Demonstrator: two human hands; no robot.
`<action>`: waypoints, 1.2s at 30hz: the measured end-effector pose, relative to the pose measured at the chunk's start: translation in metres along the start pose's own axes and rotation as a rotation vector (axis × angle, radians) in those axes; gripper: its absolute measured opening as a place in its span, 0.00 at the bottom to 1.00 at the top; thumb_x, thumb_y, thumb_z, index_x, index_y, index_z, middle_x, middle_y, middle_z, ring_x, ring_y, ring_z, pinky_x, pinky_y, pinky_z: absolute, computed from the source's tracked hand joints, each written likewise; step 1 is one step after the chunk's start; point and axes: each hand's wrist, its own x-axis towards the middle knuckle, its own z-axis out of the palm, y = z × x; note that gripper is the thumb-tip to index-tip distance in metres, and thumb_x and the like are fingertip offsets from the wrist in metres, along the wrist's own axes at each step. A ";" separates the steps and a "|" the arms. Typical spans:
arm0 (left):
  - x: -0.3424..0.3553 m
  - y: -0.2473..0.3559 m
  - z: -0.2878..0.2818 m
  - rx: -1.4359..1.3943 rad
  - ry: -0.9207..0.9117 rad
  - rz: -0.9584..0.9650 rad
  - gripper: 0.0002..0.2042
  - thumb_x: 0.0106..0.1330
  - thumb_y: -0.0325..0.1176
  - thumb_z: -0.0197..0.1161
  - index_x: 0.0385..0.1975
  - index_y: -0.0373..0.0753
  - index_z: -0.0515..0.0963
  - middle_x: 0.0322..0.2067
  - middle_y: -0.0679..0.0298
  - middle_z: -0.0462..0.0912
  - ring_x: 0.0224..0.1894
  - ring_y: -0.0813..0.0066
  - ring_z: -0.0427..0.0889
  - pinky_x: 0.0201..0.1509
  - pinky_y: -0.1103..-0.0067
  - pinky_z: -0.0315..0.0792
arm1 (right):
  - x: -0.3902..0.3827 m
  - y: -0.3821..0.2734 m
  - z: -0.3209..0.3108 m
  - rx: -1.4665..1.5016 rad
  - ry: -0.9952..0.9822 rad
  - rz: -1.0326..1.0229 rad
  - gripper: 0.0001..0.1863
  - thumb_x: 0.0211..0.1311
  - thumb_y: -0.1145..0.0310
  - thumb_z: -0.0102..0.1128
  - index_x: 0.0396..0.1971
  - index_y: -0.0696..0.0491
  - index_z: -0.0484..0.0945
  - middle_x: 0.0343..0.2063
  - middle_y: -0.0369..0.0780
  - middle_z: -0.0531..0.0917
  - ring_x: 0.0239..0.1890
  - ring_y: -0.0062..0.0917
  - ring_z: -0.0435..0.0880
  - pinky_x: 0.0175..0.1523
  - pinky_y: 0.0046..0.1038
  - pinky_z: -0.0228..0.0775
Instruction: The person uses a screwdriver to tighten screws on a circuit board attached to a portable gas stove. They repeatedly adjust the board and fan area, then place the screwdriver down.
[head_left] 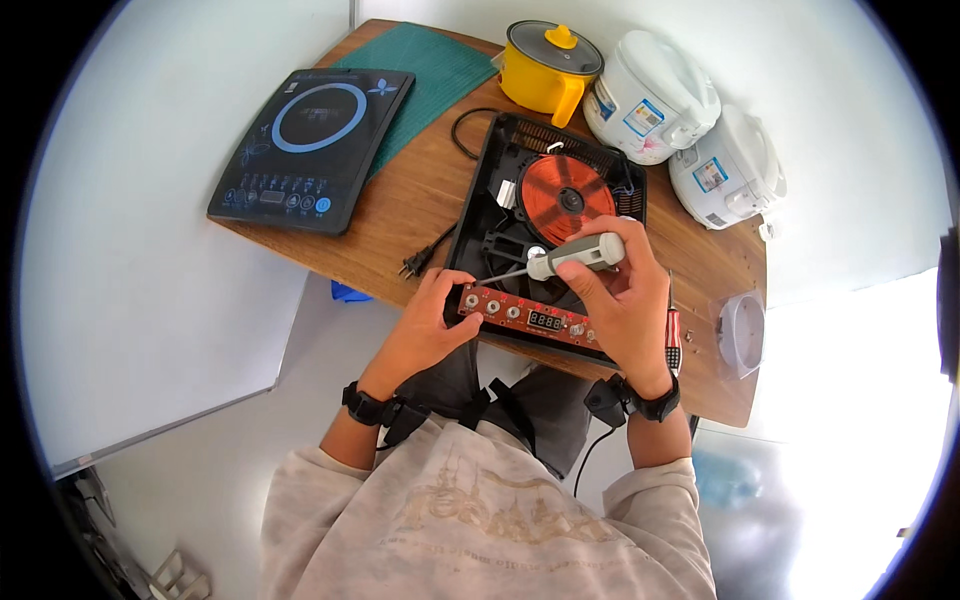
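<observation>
At far left stands a smooth white partition. Next to it, the glossy black panel carries a blue ring, flower prints and a row of small symbols; its outer corner reaches the edge of the wooden table. Under its far side lies a ribbed green mat. A strip of wood grain separates panel from housing, with a two-pin plug on it.

The left hand has thumb and forefinger parted around the left end of the red board; whether they pinch it, I cannot tell. The board, with round buttons and a digit display, lies along the near side of the black plastic housing, close to the table's near edge. Behind it sits a round copper-red coil.

The right hand is closed about the grey handle of a screwdriver, its thin shaft slanting to the board's upper left corner, beside the left forefinger.

Beyond the coil is a yellow pot with a glass lid, then two rounded white cookers bearing blue-and-white labels too small to read. A clear round tub sits at the table's right edge.
</observation>
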 end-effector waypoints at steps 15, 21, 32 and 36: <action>-0.001 -0.004 -0.001 -0.048 0.002 0.021 0.24 0.65 0.32 0.70 0.58 0.34 0.71 0.50 0.52 0.73 0.53 0.57 0.77 0.59 0.71 0.71 | 0.002 -0.001 0.000 -0.001 -0.009 -0.014 0.20 0.62 0.72 0.75 0.50 0.55 0.76 0.42 0.39 0.85 0.45 0.21 0.87 0.48 0.26 0.85; -0.001 0.000 -0.002 -0.019 -0.003 0.016 0.23 0.65 0.30 0.69 0.58 0.34 0.72 0.50 0.53 0.74 0.52 0.58 0.77 0.57 0.71 0.72 | 0.002 0.007 0.001 0.008 -0.027 -0.030 0.20 0.62 0.72 0.75 0.50 0.55 0.76 0.42 0.39 0.85 0.44 0.21 0.87 0.48 0.25 0.85; -0.001 -0.002 0.000 -0.032 -0.006 0.045 0.23 0.68 0.31 0.67 0.61 0.37 0.71 0.51 0.56 0.73 0.49 0.65 0.78 0.43 0.75 0.74 | 0.003 0.008 0.006 -0.013 -0.016 -0.020 0.20 0.61 0.70 0.76 0.50 0.54 0.77 0.40 0.38 0.86 0.42 0.21 0.88 0.47 0.26 0.85; -0.001 -0.001 0.000 -0.057 -0.005 0.029 0.22 0.67 0.27 0.67 0.60 0.36 0.71 0.51 0.56 0.75 0.55 0.64 0.77 0.59 0.73 0.71 | 0.003 0.008 0.006 -0.028 -0.029 0.003 0.20 0.61 0.70 0.76 0.50 0.54 0.78 0.40 0.39 0.86 0.41 0.21 0.88 0.47 0.25 0.84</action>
